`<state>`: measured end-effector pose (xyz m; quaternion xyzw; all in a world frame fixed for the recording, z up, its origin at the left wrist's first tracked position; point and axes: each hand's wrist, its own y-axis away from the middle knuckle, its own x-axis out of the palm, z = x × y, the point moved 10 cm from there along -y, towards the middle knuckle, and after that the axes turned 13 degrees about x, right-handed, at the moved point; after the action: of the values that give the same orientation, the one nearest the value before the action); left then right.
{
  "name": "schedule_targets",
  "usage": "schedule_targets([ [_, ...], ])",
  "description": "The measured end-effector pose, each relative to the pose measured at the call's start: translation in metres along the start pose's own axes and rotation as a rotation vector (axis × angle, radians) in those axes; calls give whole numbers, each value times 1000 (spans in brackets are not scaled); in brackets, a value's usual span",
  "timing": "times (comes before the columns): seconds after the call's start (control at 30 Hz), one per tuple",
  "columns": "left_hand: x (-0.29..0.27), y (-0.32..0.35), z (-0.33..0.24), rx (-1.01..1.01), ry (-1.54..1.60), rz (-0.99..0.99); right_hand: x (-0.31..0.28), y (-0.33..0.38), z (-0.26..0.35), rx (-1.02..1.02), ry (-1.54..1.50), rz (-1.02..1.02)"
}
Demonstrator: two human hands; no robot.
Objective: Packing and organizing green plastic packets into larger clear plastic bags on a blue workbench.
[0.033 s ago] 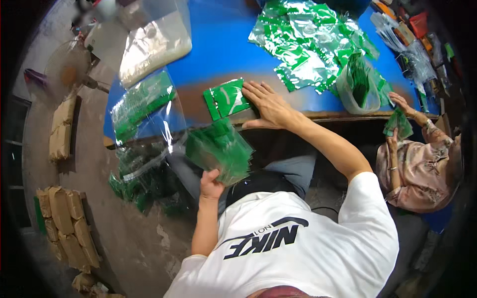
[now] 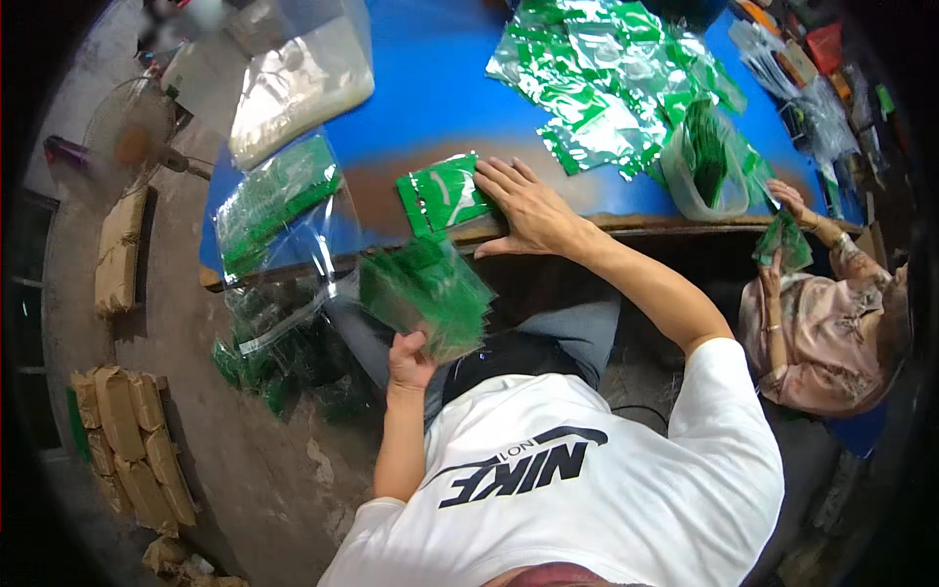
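Observation:
My left hand (image 2: 411, 364) is closed on the lower edge of a fanned bunch of flat green and clear plastic packets (image 2: 425, 293), held just off the table's front edge. Stretched flat on the tabletop, my right hand (image 2: 528, 207) has its fingertips against the right side of a small stack of green packets (image 2: 445, 194). Left of that stack, a large clear bag (image 2: 337, 210) lies partly over the table edge, with a block of green packets (image 2: 279, 201) in it.
On the blue table (image 2: 430, 88) lie a pile of clear bags (image 2: 308, 88) and a heap of shiny green packets (image 2: 606, 78). A plastic tub (image 2: 704, 201) holds more packets. At right, a co-worker (image 2: 822, 333) handles packets. A fan (image 2: 137, 132) and brown parcels (image 2: 137, 445) stand left.
The view has shifted very slightly. My left hand and its fanned packets sit a little further left; my right hand stays flat beside the stack.

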<state>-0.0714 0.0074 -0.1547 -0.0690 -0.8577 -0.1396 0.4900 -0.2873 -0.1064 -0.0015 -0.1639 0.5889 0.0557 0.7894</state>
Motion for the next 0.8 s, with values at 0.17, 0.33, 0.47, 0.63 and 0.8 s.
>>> schedule_targets([
  [0.17, -17, -10, -26, 22, 89, 128, -17, -7, 36, -131, -301, -175],
  [0.33, 34, -11, -32, -71, 755, 262, -15, 9, 55, -52, -433, -119],
  [0.47, 32, -38, -5, 38, 294, 131, -13, 27, 17, 458, -1026, 47],
  [0.63, 24, -53, 23, 28, 87, -91, -83, 41, -94, 478, -247, -634],
  [0.8, 22, -44, 32, -74, 175, 0, -38, 40, -89, 426, 123, -191],
])
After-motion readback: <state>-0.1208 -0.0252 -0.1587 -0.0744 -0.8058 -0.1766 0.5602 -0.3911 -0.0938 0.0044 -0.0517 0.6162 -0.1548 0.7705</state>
